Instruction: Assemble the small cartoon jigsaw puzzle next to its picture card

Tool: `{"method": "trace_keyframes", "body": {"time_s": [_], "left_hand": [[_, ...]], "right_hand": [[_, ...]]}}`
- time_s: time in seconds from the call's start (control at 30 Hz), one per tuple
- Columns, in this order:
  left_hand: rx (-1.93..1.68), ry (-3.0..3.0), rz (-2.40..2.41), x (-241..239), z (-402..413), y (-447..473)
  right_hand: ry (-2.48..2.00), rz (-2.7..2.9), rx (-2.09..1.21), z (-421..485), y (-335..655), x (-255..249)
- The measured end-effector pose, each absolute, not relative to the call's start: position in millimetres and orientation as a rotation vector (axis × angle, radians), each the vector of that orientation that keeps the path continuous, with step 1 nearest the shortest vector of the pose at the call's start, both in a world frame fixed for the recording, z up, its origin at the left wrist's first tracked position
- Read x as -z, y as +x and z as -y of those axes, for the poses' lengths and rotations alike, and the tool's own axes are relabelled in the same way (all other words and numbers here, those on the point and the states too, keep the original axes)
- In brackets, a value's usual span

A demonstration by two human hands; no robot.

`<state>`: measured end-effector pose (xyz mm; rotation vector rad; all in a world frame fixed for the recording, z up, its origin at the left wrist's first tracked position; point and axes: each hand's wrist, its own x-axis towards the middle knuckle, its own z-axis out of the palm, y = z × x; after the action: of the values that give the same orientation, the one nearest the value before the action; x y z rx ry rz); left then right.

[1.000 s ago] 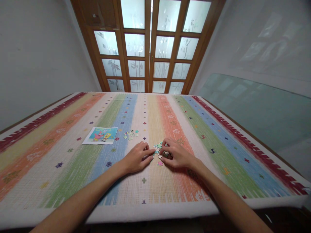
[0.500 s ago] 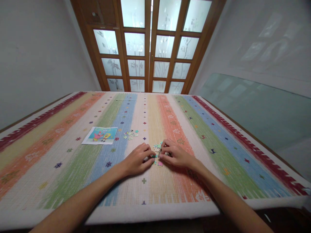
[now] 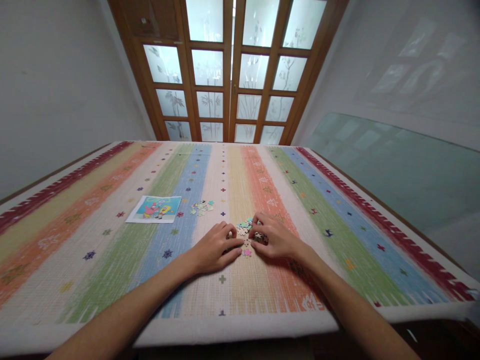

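Observation:
Several small jigsaw puzzle pieces lie in a loose pile on the striped tablecloth, in front of me and between my hands. My left hand rests at the left of the pile, its fingers bent and apart, with no piece visible in them. On the other side, my right hand curves over part of the pile with thumb and fingers apart, hiding some pieces beneath it. Between the fingertips of both hands sits a small pale piece. Closer to me is a pink puzzle piece.
Left of my hands lies a printed cartoon picture. A second group of puzzle pieces is beside it. The striped tablecloth covers the table, with wooden glass-paned doors beyond and a glass panel along the right wall.
My fingertips have moved slightly apart, uncovering the small pale piece between them. The greenish piece by my left fingertips no longer shows there. The picture and the second group stay put.

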<state>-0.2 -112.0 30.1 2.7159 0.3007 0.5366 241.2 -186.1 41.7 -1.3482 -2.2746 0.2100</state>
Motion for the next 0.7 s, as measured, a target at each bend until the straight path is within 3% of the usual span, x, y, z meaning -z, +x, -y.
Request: {"method": "trace_keyframes", "body": {"time_s": [0.7], "left_hand": [[-0.715,2.655,-0.505,-20,103,5]], "right_hand": [[-1.359,2.266,-0.128,183,243,-35]]}}
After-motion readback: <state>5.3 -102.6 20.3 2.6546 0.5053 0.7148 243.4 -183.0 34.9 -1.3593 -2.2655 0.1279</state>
